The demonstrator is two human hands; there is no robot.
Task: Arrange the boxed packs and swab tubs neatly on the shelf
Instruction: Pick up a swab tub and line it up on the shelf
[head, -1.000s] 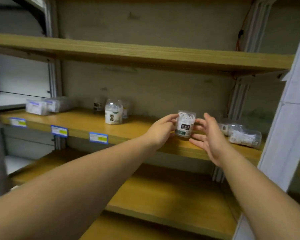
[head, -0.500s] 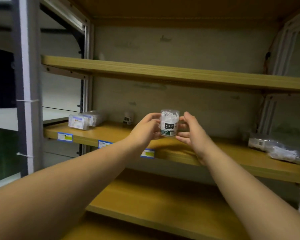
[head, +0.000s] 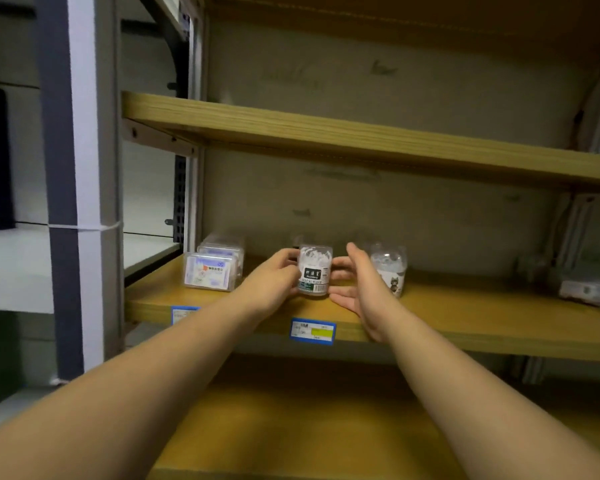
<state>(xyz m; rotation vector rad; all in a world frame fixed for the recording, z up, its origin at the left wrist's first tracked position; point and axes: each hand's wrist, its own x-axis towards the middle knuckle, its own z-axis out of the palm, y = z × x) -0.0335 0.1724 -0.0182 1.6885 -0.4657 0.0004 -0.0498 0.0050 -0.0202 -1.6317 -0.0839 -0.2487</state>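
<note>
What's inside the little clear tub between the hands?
The clear tub is packed with small white pieces in its top half. A dark label covers the lower half, so what lies behind it is hidden. The left hand grips its side.

A clear tub [head: 314,270] with a dark label stands upright on the shelf [head: 465,320]; a second tub [head: 388,268] stands just to its right, two clear boxed packs [head: 211,271] stacked front-to-back at left

Boxed packs [head: 210,276] left, cat-label tub [head: 388,268] right; bare shelf [head: 482,306] beyond.
</note>
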